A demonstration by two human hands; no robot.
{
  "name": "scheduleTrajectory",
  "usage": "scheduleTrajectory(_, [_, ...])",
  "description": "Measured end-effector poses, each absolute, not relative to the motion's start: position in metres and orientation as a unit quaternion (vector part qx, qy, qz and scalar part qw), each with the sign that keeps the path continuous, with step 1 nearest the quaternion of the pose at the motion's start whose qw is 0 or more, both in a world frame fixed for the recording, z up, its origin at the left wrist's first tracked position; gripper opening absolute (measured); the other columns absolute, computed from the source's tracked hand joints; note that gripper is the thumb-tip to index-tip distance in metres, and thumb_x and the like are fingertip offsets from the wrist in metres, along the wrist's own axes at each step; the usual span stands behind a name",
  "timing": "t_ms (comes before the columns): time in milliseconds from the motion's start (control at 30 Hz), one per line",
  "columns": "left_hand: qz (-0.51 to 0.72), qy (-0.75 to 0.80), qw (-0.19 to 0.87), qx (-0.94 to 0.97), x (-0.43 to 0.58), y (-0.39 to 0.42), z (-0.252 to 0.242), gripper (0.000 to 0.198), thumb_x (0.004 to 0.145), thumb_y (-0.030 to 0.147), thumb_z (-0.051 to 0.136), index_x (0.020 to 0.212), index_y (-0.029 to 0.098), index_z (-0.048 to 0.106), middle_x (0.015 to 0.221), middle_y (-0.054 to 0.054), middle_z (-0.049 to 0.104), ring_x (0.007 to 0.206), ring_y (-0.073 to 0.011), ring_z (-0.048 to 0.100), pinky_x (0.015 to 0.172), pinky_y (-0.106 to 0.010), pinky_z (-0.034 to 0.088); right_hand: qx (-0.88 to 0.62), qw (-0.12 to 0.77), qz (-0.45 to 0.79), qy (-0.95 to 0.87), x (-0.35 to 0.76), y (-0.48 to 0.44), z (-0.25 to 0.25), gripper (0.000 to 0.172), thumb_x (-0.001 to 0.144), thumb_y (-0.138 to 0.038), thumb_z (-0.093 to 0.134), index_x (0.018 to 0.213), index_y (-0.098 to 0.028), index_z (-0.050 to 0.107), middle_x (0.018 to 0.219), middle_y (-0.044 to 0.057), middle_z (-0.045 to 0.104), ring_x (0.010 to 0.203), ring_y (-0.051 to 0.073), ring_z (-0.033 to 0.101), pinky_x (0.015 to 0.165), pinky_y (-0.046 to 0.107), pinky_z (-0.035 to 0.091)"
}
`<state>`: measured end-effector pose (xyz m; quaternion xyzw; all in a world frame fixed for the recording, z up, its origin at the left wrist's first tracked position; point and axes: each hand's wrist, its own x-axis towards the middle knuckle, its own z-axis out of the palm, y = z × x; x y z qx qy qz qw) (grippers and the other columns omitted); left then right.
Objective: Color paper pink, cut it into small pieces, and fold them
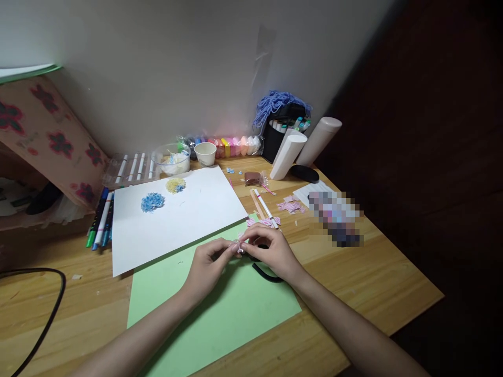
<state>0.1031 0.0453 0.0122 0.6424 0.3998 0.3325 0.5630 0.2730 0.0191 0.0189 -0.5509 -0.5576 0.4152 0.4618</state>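
Pink scrap (pixel 239 247) lies directly between left hand (pixel 209 261) and right hand (pixel 272 248), pinched by 2 sets of fingertips above green paper (pixel 220 311); long axis unclear.

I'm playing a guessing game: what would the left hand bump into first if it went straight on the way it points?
Past the small pink piece it pinches, the left hand would probably bump the right hand first, though exact depth is unclear.

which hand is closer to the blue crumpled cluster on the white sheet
Left. The left hand is right of the blue crumpled cluster and nearer the person; the right hand is farther off to the right.
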Motion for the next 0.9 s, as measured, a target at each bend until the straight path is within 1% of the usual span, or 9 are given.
scheduleTrajectory(100, [0.321, 0.398, 0.559, 0.653, 0.101, 0.045, 0.011, 0.03, 0.086, 0.041, 0.058, 0.077, 0.016, 0.072, 0.076, -0.006, 0.069, 0.071, -0.0168, 0.06, 0.067, -0.028, 0.047, -0.539, 0.465, 0.388, -0.585, 0.273, 0.019, 0.021, 0.005, 0.076, -0.022, 0.067, 0.075, -0.018, 0.07, 0.08, 0.004, 0.065, 0.074, 0.015, 0.061, 0.059, 0.025, 0.048])
scheduleTrajectory(200, [0.308, 0.394, 0.565, 0.656, 0.101, 0.044, 0.01, 0.031, 0.086, 0.043, 0.058, 0.091, 0.017, 0.073, 0.085, -0.007, 0.07, 0.076, -0.0177, 0.061, 0.067, -0.028, 0.047, -0.542, 0.465, 0.379, -0.589, 0.279, 0.021, 0.024, 0.005, 0.075, -0.023, 0.067, 0.074, -0.018, 0.068, 0.079, 0.004, 0.065, 0.073, 0.015, 0.061, 0.06, 0.025, 0.048])
scheduleTrajectory(333, [0.299, 0.398, 0.577, 0.647, 0.102, 0.045, 0.01, 0.033, 0.088, 0.044, 0.055, 0.107, 0.02, 0.068, 0.094, -0.007, 0.07, 0.078, -0.0174, 0.06, 0.066, -0.028, 0.046, -0.607, 0.508, 0.344, -0.505, 0.315, 0.035, 0.024, 0.018, 0.074, -0.036, 0.069, 0.077, -0.018, 0.066, 0.079, 0.004, 0.068, 0.07, 0.017, 0.063, 0.061, 0.028, 0.049])
scheduleTrajectory(467, [0.315, 0.442, 0.542, 0.641, 0.101, 0.046, 0.008, 0.029, 0.089, 0.044, 0.052, 0.097, 0.019, 0.064, 0.084, -0.004, 0.064, 0.069, -0.0147, 0.053, 0.061, -0.026, 0.04, -0.696, 0.531, 0.219, -0.43, 0.365, 0.052, 0.01, 0.025, 0.07, -0.041, 0.069, 0.074, -0.017, 0.062, 0.075, 0.006, 0.067, 0.07, 0.018, 0.062, 0.065, 0.032, 0.051])
scheduleTrajectory(633, [0.34, 0.456, 0.526, 0.632, 0.101, 0.048, 0.006, 0.027, 0.091, 0.044, 0.049, 0.087, 0.019, 0.058, 0.076, -0.001, 0.056, 0.072, -0.015, 0.05, 0.065, -0.026, 0.037, -0.727, 0.522, 0.161, -0.415, 0.381, 0.06, -0.008, 0.034, 0.066, -0.031, 0.071, 0.095, -0.017, 0.06, 0.092, 0.009, 0.066, 0.075, 0.02, 0.059, 0.074, 0.039, 0.05])
scheduleTrajectory(700, [0.339, 0.455, 0.529, 0.631, 0.101, 0.048, 0.006, 0.027, 0.091, 0.044, 0.048, 0.086, 0.019, 0.057, 0.075, -0.001, 0.054, 0.071, -0.0152, 0.048, 0.065, -0.027, 0.036, -0.72, 0.525, 0.14, -0.432, 0.371, 0.058, -0.005, 0.026, 0.073, -0.031, 0.067, 0.095, -0.018, 0.06, 0.099, 0.009, 0.063, 0.08, 0.02, 0.058, 0.076, 0.038, 0.049])
scheduleTrajectory(767, [0.34, 0.455, 0.53, 0.63, 0.101, 0.048, 0.007, 0.027, 0.091, 0.044, 0.048, 0.085, 0.019, 0.056, 0.075, -0.001, 0.053, 0.07, -0.0151, 0.047, 0.064, -0.027, 0.035, -0.695, 0.507, 0.112, -0.498, 0.358, 0.053, 0.002, 0.011, 0.083, -0.029, 0.058, 0.086, -0.019, 0.061, 0.095, 0.008, 0.062, 0.084, 0.021, 0.058, 0.075, 0.036, 0.048])
scheduleTrajectory(833, [0.341, 0.453, 0.531, 0.63, 0.1, 0.047, 0.007, 0.028, 0.092, 0.044, 0.047, 0.084, 0.019, 0.055, 0.074, 0.0, 0.052, 0.069, -0.0146, 0.045, 0.063, -0.026, 0.034, -0.652, 0.44, 0.099, -0.61, 0.345, 0.049, 0.008, 0.007, 0.085, -0.024, 0.058, 0.082, -0.02, 0.063, 0.086, 0.006, 0.063, 0.087, 0.022, 0.056, 0.078, 0.036, 0.047])
scheduleTrajectory(900, [0.342, 0.452, 0.532, 0.629, 0.1, 0.047, 0.007, 0.028, 0.092, 0.045, 0.046, 0.083, 0.019, 0.054, 0.074, 0.0, 0.051, 0.067, -0.0141, 0.044, 0.062, -0.026, 0.034, -0.612, 0.384, 0.079, -0.687, 0.336, 0.046, 0.011, 0.008, 0.083, -0.019, 0.062, 0.089, -0.021, 0.067, 0.089, 0.006, 0.064, 0.091, 0.023, 0.055, 0.082, 0.038, 0.046])
